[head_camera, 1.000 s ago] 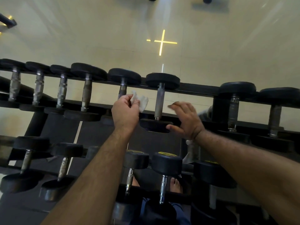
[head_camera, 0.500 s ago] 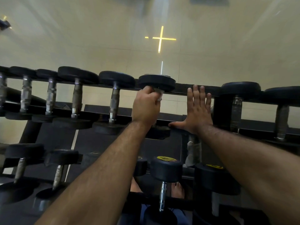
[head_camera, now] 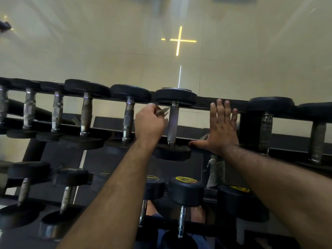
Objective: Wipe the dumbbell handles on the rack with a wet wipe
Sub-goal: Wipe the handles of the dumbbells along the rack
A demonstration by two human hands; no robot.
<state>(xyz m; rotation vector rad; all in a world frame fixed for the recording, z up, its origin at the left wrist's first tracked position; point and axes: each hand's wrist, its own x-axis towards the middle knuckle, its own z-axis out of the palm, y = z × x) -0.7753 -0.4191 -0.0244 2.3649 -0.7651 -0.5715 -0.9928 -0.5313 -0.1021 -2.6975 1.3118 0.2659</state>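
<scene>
Dumbbell [head_camera: 173, 123] on the rack's [head_camera: 222, 104] top shelf, its long axis running away from me — a pale, matte metal handle between round black rubber ends. My left hand [head_camera: 150, 121], just beside the handle, has its fingers curled on a blurred, crumpled wipe [head_camera: 162, 111]. My right hand [head_camera: 221, 127] lies flat on the rack — fingers straight and together, thumb spread.

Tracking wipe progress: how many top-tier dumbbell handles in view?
8 handles: five left of the left hand, one between the hands, two right of the right hand. Others may be hidden.
</scene>
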